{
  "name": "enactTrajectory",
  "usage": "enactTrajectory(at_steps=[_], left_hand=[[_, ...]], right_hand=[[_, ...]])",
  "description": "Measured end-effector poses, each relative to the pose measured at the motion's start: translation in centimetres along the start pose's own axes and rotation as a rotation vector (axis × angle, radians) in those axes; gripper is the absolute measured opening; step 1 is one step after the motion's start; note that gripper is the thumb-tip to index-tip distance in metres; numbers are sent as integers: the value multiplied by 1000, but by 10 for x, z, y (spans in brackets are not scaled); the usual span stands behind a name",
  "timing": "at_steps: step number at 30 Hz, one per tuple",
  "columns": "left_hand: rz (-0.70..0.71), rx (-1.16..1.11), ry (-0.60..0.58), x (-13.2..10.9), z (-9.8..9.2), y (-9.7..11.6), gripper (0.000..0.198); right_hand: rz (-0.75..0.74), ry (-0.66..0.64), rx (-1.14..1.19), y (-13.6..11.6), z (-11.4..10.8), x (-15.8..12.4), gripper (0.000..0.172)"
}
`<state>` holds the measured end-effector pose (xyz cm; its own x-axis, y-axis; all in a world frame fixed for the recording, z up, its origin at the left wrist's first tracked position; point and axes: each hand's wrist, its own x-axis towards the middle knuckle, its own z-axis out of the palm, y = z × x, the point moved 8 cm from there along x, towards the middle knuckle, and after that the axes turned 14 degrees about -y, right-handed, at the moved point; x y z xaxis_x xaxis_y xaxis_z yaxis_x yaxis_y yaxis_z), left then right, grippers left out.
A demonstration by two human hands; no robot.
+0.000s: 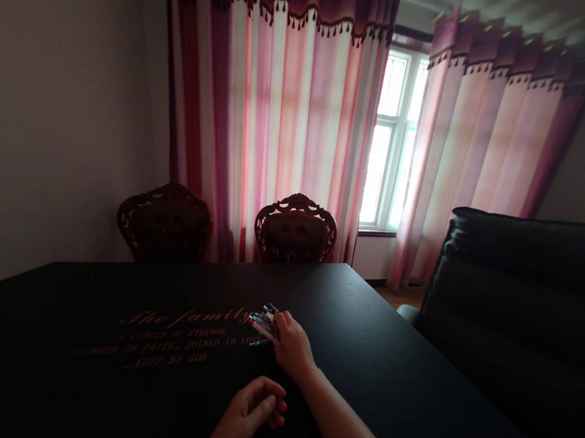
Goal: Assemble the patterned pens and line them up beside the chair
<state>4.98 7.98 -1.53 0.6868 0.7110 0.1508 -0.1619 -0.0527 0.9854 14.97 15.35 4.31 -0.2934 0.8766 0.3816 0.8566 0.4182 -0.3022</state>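
Observation:
A bunch of pens (263, 322) is gripped in my right hand (292, 344), over the dark table near the end of the printed word "family". Their tips and caps point to the left and away from me. Just below the bunch, a single greenish pen (260, 343) shows beside my fingers; whether it lies on the table or is in the hand I cannot tell. Closer to me, my left hand (258, 406) hovers low above the table, its fingers loosely curled and the thumb apart from them. Nothing shows in it.
The black table (382, 353) carries printed lettering (184, 316) on its left half. Two carved, tufted chairs (296, 235) stand along the far edge. A black leather chair (528, 296) is at the right. Striped curtains (291, 126) and a bright window (390, 139) lie behind.

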Motion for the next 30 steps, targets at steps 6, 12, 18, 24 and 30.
enactTrajectory(at_steps=[6, 12, 18, 24, 30], left_hand=[[2, -4, -2, -1, 1, 1, 32], [27, -10, 65, -1, -7, 2, 32], [35, -3, 151, -5, -13, 5, 29], [49, 302, 309, -18, -25, 35, 22], [4, 837, 480, -29, -50, 51, 29]], right_hand=[[50, -34, 11, -2, -2, -1, 28], [189, -151, -18, 6, 8, -2, 72], [465, -278, 4, 26, 25, -8, 89], [519, -362, 146, 32, 25, -7, 96], [526, -303, 277, 67, -6, 3, 75]])
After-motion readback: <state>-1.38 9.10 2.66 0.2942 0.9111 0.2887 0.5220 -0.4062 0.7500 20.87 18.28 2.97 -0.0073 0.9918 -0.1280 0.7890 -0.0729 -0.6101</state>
